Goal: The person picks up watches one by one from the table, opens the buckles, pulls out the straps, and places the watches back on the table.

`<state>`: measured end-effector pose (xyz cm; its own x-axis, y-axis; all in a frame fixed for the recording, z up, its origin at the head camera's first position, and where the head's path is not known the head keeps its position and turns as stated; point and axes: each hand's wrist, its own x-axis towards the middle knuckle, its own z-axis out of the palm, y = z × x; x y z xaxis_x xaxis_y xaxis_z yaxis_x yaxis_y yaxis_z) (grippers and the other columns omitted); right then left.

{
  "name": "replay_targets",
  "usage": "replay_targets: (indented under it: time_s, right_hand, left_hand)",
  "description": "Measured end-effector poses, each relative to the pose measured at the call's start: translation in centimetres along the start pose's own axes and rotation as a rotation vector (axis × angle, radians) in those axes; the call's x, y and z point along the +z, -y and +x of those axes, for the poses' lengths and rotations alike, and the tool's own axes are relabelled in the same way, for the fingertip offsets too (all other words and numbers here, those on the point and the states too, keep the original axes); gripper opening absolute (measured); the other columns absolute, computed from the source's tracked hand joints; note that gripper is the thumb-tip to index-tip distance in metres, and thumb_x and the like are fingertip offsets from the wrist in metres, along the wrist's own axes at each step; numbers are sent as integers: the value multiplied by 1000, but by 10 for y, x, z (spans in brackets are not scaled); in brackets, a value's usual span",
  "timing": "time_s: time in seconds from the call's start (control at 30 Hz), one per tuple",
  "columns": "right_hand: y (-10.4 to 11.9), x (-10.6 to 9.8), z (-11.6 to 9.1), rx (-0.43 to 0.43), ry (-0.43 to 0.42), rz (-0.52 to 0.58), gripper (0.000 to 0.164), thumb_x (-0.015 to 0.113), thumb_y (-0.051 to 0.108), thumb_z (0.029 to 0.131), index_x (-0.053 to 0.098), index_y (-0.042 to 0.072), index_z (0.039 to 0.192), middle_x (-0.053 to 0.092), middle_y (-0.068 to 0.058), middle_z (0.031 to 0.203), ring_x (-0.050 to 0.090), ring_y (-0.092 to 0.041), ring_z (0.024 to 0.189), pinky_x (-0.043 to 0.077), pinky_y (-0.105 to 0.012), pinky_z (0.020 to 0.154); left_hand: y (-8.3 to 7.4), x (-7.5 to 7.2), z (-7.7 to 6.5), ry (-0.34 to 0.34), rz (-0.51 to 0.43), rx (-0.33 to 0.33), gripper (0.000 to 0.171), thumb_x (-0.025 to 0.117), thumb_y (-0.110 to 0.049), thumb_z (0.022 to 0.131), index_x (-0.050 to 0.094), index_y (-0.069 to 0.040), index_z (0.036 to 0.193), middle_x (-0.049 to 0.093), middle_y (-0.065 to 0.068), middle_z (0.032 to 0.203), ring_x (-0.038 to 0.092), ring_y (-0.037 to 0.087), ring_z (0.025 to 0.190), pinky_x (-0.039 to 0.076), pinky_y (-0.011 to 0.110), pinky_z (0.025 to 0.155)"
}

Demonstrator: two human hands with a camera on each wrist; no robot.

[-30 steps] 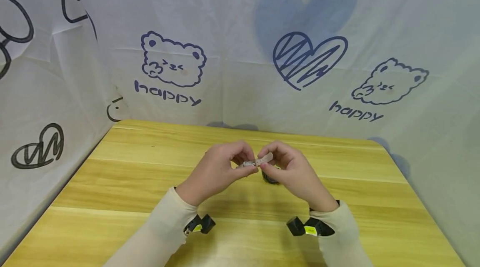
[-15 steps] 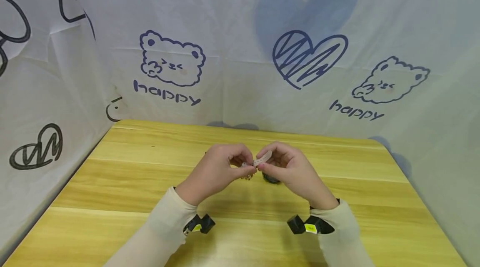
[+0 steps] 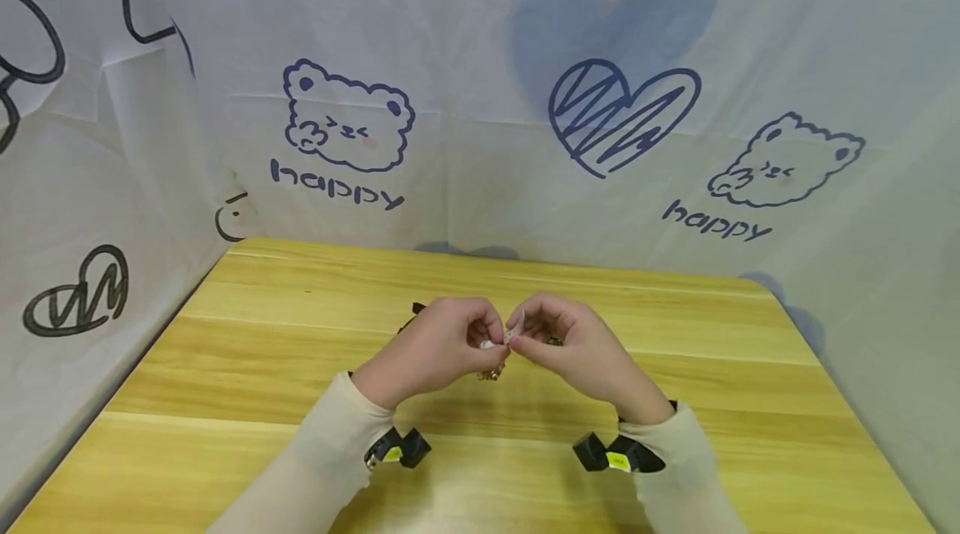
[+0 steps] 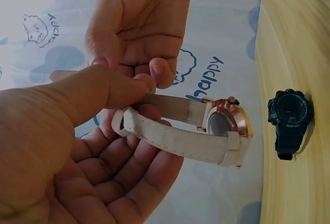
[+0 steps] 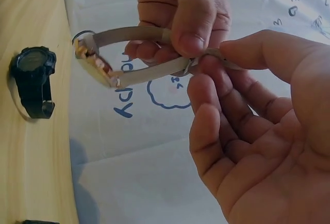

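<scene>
I have a white-strapped wristwatch [image 4: 175, 142] up in the air between my two hands, above the wood-grain table [image 3: 480, 467]. My left hand [image 3: 438, 344] is clamped on its strap, the thumb pressing down near the buckle [image 5: 190, 67] and the fingers curled beneath. My right hand [image 3: 585, 344] pinches the strap too, thumb against fingertips just beside the left thumb, so that my hands nearly meet. The strap bends round in a loop, with stitching along its pale outer face and a tan lining on the inner one. At the far end of that loop the rose-gold case [image 4: 227, 118] hangs tilted, free of my fingers, its crown showing on the rim. Whether the strap is fastened I cannot tell, as my fingers cover part of it.

A black digital watch [image 4: 291, 121] rests on the table, well apart from the white strap; from my head it is mostly hidden behind my right hand. Past my left hand lies another black object [image 3: 418, 308], too covered to name. Beyond the table hangs a white cloth [image 3: 480, 184] printed with bear faces, hearts and the word "happy"
</scene>
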<state>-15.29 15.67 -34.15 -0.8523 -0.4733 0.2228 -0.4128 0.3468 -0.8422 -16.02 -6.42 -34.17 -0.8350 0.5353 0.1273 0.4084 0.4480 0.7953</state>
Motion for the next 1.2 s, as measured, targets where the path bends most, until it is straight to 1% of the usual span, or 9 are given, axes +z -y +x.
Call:
replay_targets:
  time_s: [0.2,0.33,0.43,0.63,0.77,0.9,0.97,1.1,1.2]
  right_hand:
    - [3,1,-1,-29,0,-114,8,71,16,99,70,18,107,69,5,97,66,-16,85,57,-34,77]
    - [3,1,-3,-27,37,-107,8,69,14,101,68,17,108,70,3,101,70,-16,92,58,-34,83]
    - [3,0,-3,-28,53,-99,8,68,12,101,67,17,107,71,3,102,71,-19,94,59,-34,85]
    - [5,2,-3,-39,17,-92,10,66,8,101,67,16,107,70,2,102,70,-15,90,60,-36,78]
    - [6,2,-2,-32,-1,-75,10,67,7,100,67,15,106,69,1,102,69,-17,91,60,-32,76]
    - [6,1,-1,-34,-1,-52,7,67,8,101,67,13,106,69,0,102,70,-22,94,60,-32,77]
    - [6,0,-2,-35,-1,-31,5,68,10,101,66,12,105,69,-2,103,70,-24,96,60,-32,75]
    - [6,-2,-3,-32,-18,3,4,67,12,102,66,11,106,69,-3,102,70,-21,92,58,-31,68]
    - [6,-4,-4,-42,-43,10,6,67,11,102,66,11,107,69,-5,100,69,-20,87,55,-30,64]
  left_hand:
    - [0,-2,-1,-5,1,-2,10,75,-14,92,67,-17,89,67,-7,75,62,12,66,51,29,60]
    - [-1,-3,-1,7,-16,-17,8,74,-13,91,67,-16,88,67,-4,75,60,13,62,52,30,56]
    - [0,-2,-1,19,-4,-13,9,73,-12,92,66,-16,89,66,-4,75,59,12,63,51,29,57]
    - [-1,0,-1,47,67,10,11,67,-20,102,60,-18,94,64,-6,78,58,11,68,49,29,64]
    - [-2,0,-2,36,95,20,13,66,-21,102,58,-18,93,62,-6,81,58,11,71,50,30,65]
    - [-2,-1,-2,23,58,51,17,67,-17,101,56,-17,87,61,-5,79,58,11,70,49,29,65]
    - [-2,-1,-2,33,7,55,19,67,-17,101,56,-16,86,63,-5,78,60,12,68,48,28,63]
    - [-2,-1,-1,26,-87,51,13,70,-20,100,58,-18,95,68,-5,85,66,12,74,53,30,67]
    - [-2,-1,-1,-3,-135,61,13,73,-20,98,60,-21,103,69,-5,92,68,12,82,57,33,75]
